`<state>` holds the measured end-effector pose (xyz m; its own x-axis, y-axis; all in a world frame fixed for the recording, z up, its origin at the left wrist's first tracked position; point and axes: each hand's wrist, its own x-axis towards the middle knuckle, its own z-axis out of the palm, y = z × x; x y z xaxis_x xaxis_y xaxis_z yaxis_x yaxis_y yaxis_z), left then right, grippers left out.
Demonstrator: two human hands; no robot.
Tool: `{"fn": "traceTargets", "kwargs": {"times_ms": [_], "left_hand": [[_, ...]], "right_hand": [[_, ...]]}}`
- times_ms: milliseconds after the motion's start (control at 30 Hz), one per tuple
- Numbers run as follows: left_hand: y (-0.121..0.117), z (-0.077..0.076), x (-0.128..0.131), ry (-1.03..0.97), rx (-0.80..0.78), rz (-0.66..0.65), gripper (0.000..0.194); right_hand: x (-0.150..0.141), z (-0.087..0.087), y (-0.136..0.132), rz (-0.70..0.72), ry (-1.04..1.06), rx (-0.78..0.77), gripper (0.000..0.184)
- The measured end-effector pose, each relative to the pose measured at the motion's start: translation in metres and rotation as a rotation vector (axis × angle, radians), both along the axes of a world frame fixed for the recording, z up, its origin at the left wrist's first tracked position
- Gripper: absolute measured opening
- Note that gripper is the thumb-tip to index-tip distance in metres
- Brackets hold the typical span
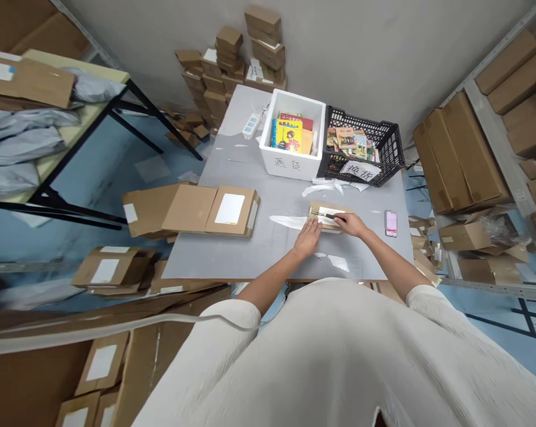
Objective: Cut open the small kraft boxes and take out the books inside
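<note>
A small cardboard box (346, 209) with a white label lies on the grey table. My left hand (309, 236) rests with fingers stretched out on the box's near left edge. My right hand (351, 225) is closed around the black handle of a slim knife (330, 215). The knife's tip points left, over the left part of the box near a strip of clear tape. White paper scraps (288, 222) lie beside the box, and more torn scraps (325, 186) lie beyond it.
A white foam bin (289, 165) and a black crate (390, 151), both holding books, stand at the table's back. Flat cardboard boxes (232, 228) lie left, a phone (390, 223) right. A power strip (251, 126) lies behind. Shelves and stacked boxes flank the table.
</note>
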<state>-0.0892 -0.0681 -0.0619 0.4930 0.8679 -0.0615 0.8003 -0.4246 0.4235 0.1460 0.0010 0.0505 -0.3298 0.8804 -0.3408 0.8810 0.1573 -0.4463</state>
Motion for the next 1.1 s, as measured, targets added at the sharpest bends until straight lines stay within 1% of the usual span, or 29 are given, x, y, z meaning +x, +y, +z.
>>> {"fn": "traceTargets", "kwargs": {"times_ms": [100, 200, 367, 500, 700, 867, 1000, 1100], "left_hand": [[0.000, -0.006, 0.001, -0.039, 0.011, 0.002, 0.089], [0.002, -0.011, 0.003, -0.075, 0.022, 0.016, 0.087], [0.003, -0.017, 0.005, -0.117, 0.035, 0.020, 0.088], [0.003, -0.019, 0.004, -0.136, 0.040, 0.016, 0.088], [0.003, -0.018, 0.002, -0.133, 0.046, -0.006, 0.089], [0.003, -0.012, -0.002, -0.086, 0.030, -0.016, 0.086], [0.002, -0.007, -0.004, -0.065, 0.017, -0.023, 0.089], [0.001, -0.003, -0.004, -0.050, 0.013, -0.014, 0.087]], "right_hand": [[-0.016, 0.005, 0.010, 0.072, -0.123, -0.002, 0.043], [-0.024, 0.008, 0.015, 0.112, -0.210, 0.004, 0.044], [-0.029, 0.012, 0.018, 0.126, -0.255, 0.008, 0.046], [-0.034, 0.018, 0.019, 0.132, -0.285, 0.010, 0.046], [-0.040, 0.027, 0.019, 0.162, -0.335, -0.006, 0.046], [-0.039, 0.029, 0.022, 0.166, -0.400, -0.028, 0.045], [-0.031, 0.027, 0.025, 0.145, -0.410, -0.035, 0.043], [-0.014, 0.026, 0.027, 0.126, -0.423, -0.050, 0.040]]}}
